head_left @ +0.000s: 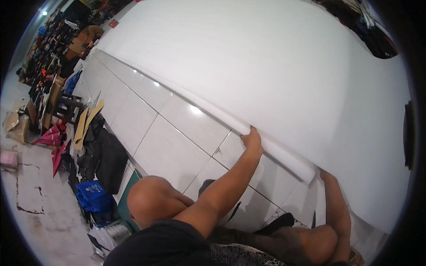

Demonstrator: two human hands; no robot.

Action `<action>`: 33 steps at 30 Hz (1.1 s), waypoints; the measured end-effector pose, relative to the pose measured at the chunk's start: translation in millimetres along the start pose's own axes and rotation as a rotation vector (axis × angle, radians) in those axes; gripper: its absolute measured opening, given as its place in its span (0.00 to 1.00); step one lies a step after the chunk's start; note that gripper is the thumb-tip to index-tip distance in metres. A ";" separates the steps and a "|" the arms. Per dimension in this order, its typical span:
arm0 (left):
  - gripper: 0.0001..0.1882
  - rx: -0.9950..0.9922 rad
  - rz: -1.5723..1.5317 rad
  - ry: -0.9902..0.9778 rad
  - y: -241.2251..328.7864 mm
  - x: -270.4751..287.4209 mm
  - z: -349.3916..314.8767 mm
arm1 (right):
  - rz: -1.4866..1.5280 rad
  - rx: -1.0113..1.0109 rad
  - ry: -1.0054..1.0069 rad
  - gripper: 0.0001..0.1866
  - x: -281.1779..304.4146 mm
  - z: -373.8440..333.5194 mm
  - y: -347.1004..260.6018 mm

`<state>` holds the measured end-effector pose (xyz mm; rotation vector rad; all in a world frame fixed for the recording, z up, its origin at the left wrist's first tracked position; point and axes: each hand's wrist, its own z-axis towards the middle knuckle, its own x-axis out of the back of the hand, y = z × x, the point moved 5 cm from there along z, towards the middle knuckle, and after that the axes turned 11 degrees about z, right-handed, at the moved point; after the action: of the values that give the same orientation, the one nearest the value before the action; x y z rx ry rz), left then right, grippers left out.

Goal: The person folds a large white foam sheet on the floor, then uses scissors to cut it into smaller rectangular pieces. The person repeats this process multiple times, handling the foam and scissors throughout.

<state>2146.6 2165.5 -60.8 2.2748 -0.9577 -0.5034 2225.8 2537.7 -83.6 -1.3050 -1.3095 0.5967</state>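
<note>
A large white sheet (266, 57) spreads over the tiled floor, its near edge curled into a long roll (290, 165). My left hand (253, 141) is closed around the roll partway along it, the thumb on top and the other fingers partly hidden. At the roll's right end, my right hand (327, 176) grips the sheet's edge, with most of its fingers out of sight behind the sheet. My bent knees show below, between and beside my forearms.
Glossy white floor tiles (155, 137) lie along the roll. Left of me are a blue bag (94, 196), black fabric (108, 159), cardboard strips (88, 122), a dark stool (68, 107) and pink items (55, 139). Heaped goods (51, 51) stand at the far left; dark material hangs at the upper right.
</note>
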 end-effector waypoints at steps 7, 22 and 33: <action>0.47 0.045 -0.055 -0.037 -4.8 -7.1 -19.8 | -0.170 0.025 0.106 0.30 29.4 18.9 -31.5; 0.43 0.032 0.179 0.079 8.9 -15.7 -46.3 | -0.200 0.025 0.095 0.30 39.0 21.3 -34.8; 0.49 0.063 0.390 0.197 -5.1 -18.0 -35.5 | -0.235 0.022 0.066 0.30 36.8 21.0 -42.3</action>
<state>2156.7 2195.4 -36.0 2.0700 -1.2876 -0.0806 2202.0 2567.3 -37.3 -1.1235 -1.3739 0.3997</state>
